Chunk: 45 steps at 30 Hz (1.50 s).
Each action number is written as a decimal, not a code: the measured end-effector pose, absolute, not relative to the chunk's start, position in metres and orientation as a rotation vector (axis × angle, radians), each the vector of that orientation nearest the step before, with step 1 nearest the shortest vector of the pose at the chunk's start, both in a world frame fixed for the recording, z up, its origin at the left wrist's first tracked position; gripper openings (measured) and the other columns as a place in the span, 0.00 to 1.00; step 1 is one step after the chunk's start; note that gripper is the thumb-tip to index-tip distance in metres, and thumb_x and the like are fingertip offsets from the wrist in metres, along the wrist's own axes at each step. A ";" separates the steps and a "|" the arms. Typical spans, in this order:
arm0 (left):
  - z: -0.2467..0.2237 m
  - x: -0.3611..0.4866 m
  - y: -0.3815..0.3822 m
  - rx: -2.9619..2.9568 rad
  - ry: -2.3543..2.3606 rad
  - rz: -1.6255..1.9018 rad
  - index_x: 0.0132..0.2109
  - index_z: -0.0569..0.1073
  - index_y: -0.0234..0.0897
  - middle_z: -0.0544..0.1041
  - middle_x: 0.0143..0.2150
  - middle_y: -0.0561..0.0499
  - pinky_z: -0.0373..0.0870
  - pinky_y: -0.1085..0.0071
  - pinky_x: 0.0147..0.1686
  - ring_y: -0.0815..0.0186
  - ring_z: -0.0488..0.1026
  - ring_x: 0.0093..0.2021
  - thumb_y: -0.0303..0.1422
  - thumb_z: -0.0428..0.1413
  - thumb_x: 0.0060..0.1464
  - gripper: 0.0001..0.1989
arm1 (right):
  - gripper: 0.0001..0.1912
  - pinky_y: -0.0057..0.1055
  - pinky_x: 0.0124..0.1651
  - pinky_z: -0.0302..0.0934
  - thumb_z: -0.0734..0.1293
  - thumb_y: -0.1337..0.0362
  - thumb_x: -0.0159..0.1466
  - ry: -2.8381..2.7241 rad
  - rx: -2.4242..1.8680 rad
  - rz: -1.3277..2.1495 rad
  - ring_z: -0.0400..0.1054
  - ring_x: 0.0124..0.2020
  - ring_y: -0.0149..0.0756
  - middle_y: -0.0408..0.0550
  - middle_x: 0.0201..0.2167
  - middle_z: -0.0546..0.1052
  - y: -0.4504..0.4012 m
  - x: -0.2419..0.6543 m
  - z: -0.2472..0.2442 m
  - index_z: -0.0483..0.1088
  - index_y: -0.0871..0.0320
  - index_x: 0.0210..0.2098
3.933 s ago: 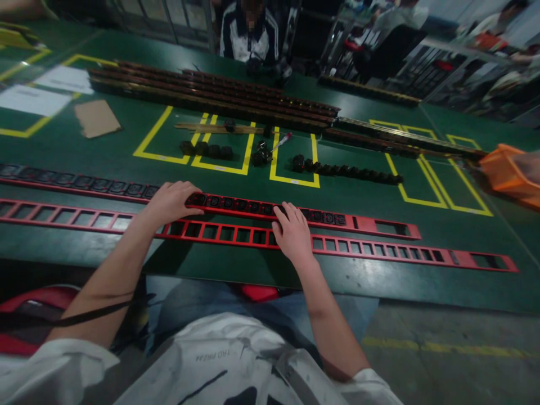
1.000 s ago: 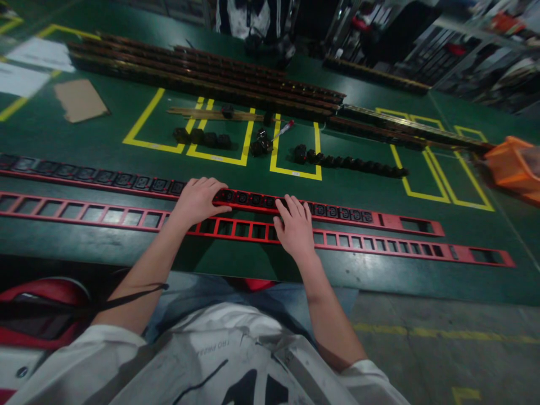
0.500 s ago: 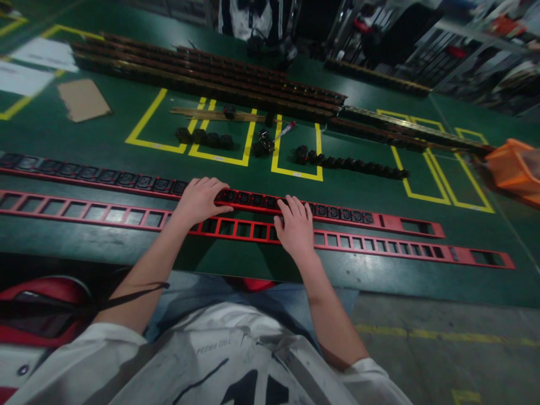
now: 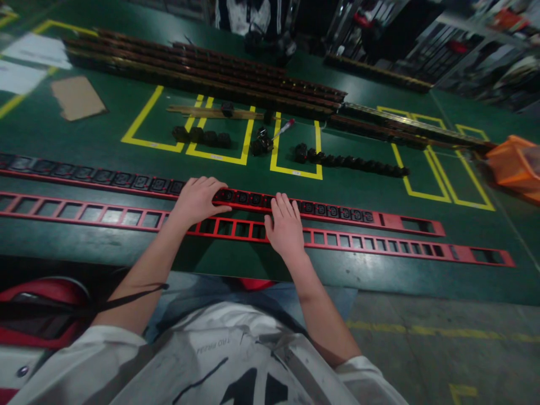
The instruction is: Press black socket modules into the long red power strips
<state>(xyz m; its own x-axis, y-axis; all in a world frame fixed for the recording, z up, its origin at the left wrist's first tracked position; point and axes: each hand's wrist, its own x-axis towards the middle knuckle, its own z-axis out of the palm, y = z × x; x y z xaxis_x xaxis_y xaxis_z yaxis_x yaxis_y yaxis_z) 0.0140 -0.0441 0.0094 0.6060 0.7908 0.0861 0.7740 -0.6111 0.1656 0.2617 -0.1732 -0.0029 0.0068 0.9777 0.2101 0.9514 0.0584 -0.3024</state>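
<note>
A long red strip [image 4: 394, 223] filled with black power sockets [image 4: 242, 197] lies across the green table. My left hand [image 4: 200, 201] straddles it left of centre, fingers over the far side and thumb along the near edge, gripping the strip. My right hand [image 4: 287, 225] rests on the same strip further right, fingers stretched out flat over the sockets with the thumb apart; it holds nothing. Nearer to me lies a second red strip [image 4: 462, 254] with bare rectangular openings, and both forearms cross over it. The sockets under my hands are hidden.
Rows of loose black sockets [image 4: 358, 163] and a screwdriver [image 4: 284, 128] lie beyond the strips. Long dark rails [image 4: 202, 70] are stacked further back. A cardboard piece [image 4: 78, 98] is at left, an orange bin [image 4: 512, 163] at right. Another person's torso [image 4: 248, 17] is across the table.
My right hand has slid a little to the left along the socket strip, its fingers now closer together. My left hand stays at about the same place on the strip.
</note>
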 end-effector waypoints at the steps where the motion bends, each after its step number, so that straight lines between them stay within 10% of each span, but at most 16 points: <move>1: 0.009 0.014 -0.044 2.716 1.326 0.228 0.59 0.75 0.42 0.79 0.55 0.43 0.63 0.54 0.53 0.47 0.73 0.55 0.50 0.65 0.60 0.26 | 0.27 0.53 0.79 0.44 0.59 0.64 0.74 -1.989 -1.925 0.099 0.54 0.77 0.50 0.62 0.73 0.64 -0.174 0.262 -0.002 0.67 0.70 0.68; 8: 0.009 0.014 -0.044 2.694 1.333 0.246 0.59 0.76 0.42 0.79 0.55 0.43 0.63 0.54 0.54 0.46 0.73 0.56 0.49 0.66 0.59 0.26 | 0.34 0.54 0.78 0.48 0.60 0.65 0.74 -1.980 -1.920 0.106 0.55 0.76 0.49 0.56 0.73 0.66 -0.175 0.261 0.004 0.53 0.58 0.78; 12: 0.010 0.015 -0.045 2.708 1.335 0.230 0.59 0.76 0.41 0.79 0.55 0.42 0.64 0.53 0.53 0.46 0.74 0.55 0.49 0.66 0.59 0.26 | 0.28 0.56 0.78 0.47 0.60 0.64 0.74 -2.021 -1.926 0.079 0.54 0.76 0.51 0.54 0.74 0.65 -0.175 0.261 0.004 0.64 0.54 0.72; 26: 0.006 0.013 -0.043 2.675 1.325 0.278 0.59 0.77 0.43 0.79 0.55 0.43 0.64 0.52 0.54 0.46 0.73 0.55 0.50 0.65 0.58 0.27 | 0.36 0.53 0.77 0.49 0.61 0.64 0.74 -1.975 -1.911 0.086 0.58 0.74 0.50 0.58 0.72 0.67 -0.175 0.261 0.006 0.49 0.61 0.79; 32: 0.007 0.013 -0.044 2.690 1.320 0.269 0.59 0.76 0.41 0.79 0.55 0.42 0.64 0.52 0.54 0.46 0.73 0.56 0.49 0.65 0.58 0.27 | 0.26 0.55 0.77 0.47 0.61 0.63 0.74 -2.038 -1.918 0.055 0.55 0.75 0.51 0.55 0.73 0.66 -0.174 0.262 0.004 0.67 0.55 0.71; 45: 0.015 0.020 -0.037 2.688 1.316 0.151 0.56 0.76 0.41 0.80 0.56 0.43 0.64 0.55 0.51 0.48 0.74 0.56 0.46 0.67 0.57 0.24 | 0.26 0.59 0.77 0.46 0.60 0.62 0.74 -1.988 -1.901 0.052 0.55 0.75 0.52 0.58 0.72 0.66 -0.173 0.261 0.000 0.68 0.57 0.70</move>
<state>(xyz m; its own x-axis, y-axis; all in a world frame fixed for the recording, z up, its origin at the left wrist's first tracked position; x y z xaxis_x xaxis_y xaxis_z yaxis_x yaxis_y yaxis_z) 0.0204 -0.0371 0.0147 0.6115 0.7908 0.0265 0.7763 -0.6061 0.1734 0.2610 -0.1728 -0.0005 -0.0060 0.9683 0.2498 0.9539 0.0805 -0.2892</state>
